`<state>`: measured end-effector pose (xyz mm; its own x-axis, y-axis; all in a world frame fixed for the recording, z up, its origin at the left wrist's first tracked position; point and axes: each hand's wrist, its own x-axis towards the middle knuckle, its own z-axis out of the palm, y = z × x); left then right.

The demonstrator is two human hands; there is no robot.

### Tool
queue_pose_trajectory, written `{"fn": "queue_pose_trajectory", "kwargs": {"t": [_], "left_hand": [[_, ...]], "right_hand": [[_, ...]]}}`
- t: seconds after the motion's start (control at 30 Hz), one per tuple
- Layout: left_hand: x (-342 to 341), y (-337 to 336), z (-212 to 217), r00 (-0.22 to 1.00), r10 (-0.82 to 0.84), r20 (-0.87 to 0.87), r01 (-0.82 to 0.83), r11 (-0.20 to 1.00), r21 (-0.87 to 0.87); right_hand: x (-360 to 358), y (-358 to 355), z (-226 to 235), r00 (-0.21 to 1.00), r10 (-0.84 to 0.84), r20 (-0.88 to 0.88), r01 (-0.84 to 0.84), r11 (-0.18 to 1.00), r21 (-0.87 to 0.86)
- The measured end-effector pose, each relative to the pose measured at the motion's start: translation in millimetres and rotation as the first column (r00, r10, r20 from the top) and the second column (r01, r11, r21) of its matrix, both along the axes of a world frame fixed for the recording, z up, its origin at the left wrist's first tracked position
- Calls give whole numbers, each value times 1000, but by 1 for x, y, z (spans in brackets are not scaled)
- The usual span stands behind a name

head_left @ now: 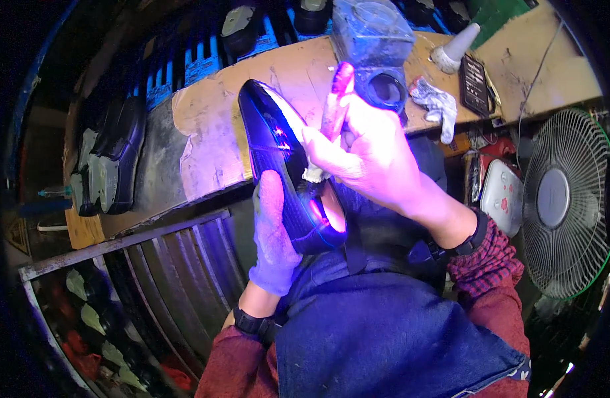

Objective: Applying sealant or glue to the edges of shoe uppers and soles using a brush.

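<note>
Holding a glossy black leather-look shoe [285, 162] toe-out over the tan, scuffed-topped bench [208, 129], the pale-gloved left hand [276, 232] is clasping its heel-side, the bare right hand [374, 142] is pinching a slim, stained, stick-like tool [333, 116], shoe likely handling light, semi-stiff, slick; heel best.

No legible writing anywhere

The counter [215, 126] runs across the room in front of me, its tan covering scuffed, stained and ragged-edged beside a greyer patch on the left. Beyond it I see blue slatted racking [200, 69] deep in shadow. Lower left stands a barred metal rack [129, 243]; on the right, a big round fan [553, 198], green-rimmed. Violet-blue light tints the middle, the edges staying dim.
</note>
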<state>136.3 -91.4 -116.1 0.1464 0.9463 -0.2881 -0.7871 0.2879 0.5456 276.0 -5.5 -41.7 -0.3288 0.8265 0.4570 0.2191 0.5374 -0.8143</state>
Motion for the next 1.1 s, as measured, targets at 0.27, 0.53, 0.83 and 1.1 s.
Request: {"fn": "queue_pose_trajectory", "kwargs": {"t": [0.27, 0.53, 0.83, 1.1], "left_hand": [[-17, 3, -45, 993, 104, -46, -106, 994, -31], [-77, 6, -35, 887, 278, -370, -142, 924, 354], [-17, 20, 60, -390, 647, -655, 319, 762, 563], [8, 7, 103, -37, 351, -936, 141, 929, 343]], "right_hand": [[11, 5, 51, 880, 458, 127, -474, 823, 314], [5, 30, 92, 658, 739, 147, -692, 516, 505], [12, 53, 56, 601, 770, -213, -722, 637, 268], [12, 46, 50, 919, 285, -271, -281, 958, 56]]}}
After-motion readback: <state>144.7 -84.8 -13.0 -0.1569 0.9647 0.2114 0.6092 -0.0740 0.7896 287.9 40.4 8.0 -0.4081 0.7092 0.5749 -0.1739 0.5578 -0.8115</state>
